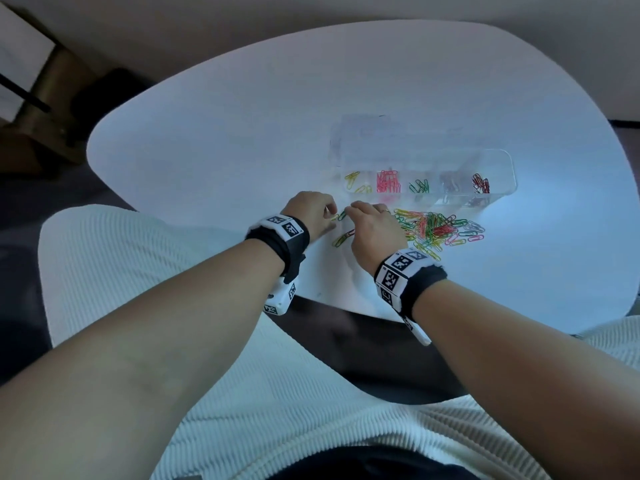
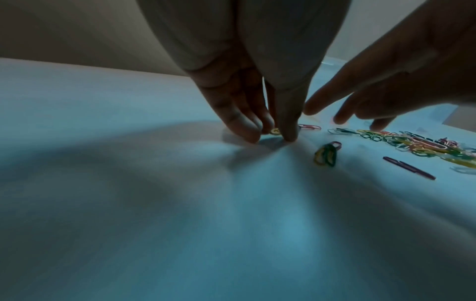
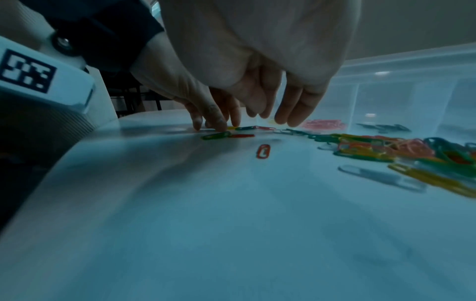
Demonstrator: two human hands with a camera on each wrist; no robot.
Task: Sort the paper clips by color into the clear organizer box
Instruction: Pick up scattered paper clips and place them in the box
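A pile of mixed-colour paper clips (image 1: 438, 230) lies on the white table (image 1: 242, 133), just in front of the clear organizer box (image 1: 498, 161). Its compartments hold yellow, pink, green, dark and red clips apart. My left hand (image 1: 330, 216) is fingertips-down on the table left of the pile and pinches a yellow clip (image 2: 275, 131) between thumb and fingers. A green clip (image 3: 246, 128) and a red clip (image 3: 265, 128) lie in a row after it. My right hand (image 1: 353, 211) hovers just over that row with its fingers (image 3: 283, 114) loosely straight, holding nothing.
Loose clips lie nearer me: a yellow-green pair (image 2: 326, 154), a single red one (image 3: 263, 151), a purple one (image 2: 409, 168). The table's front edge (image 1: 346, 306) runs close under both wrists. My lap in white ribbed fabric (image 1: 138, 271) is below.
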